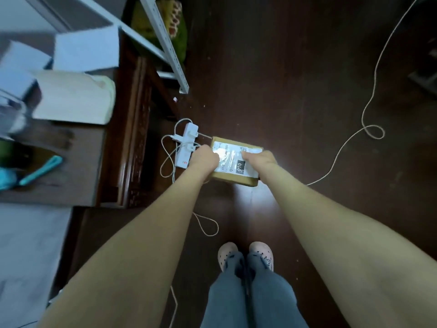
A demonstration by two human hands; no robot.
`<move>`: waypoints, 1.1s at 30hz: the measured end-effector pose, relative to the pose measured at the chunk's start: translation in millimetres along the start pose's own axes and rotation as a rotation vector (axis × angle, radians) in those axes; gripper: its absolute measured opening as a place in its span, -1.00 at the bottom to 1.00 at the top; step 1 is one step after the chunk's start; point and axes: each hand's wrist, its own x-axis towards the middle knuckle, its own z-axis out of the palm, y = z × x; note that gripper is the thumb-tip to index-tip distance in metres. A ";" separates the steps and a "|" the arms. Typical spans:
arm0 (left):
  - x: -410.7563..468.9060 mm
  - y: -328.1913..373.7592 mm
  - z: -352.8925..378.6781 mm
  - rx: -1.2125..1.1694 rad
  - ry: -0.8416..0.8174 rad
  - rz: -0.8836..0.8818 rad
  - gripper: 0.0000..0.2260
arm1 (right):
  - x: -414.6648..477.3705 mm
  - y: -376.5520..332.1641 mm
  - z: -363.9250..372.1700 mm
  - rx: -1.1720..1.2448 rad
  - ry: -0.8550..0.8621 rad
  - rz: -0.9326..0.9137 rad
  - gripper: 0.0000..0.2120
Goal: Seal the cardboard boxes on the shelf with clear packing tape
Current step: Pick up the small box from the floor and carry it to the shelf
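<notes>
Arms [142,233]; box [230,162] apparently between curled fingers [206,156]

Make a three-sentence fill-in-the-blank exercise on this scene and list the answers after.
1. The left hand and right hand grip a small brown cardboard box whose white label has a black patch reading ____.
2. The long white plastic power strip lies on the dark wooden ____.
3. In the picture, the power strip lies to the ____ of the box.
Missing words: 010; floor; left.

floor [307,67] | on it: power strip [186,145], loose cord [373,95] | box [236,179] perhaps resting
</notes>
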 end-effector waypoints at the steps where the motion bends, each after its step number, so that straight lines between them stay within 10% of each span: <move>1: -12.5 6.2 -15.4 0.003 0.004 0.008 -0.72 | -15.9 -11.4 -7.1 0.000 0.003 -0.005 -0.56; 33: -44.8 271.3 -196.0 -0.098 0.138 0.015 -0.77 | -50.1 -276.3 -221.3 -0.146 0.058 -0.230 -0.67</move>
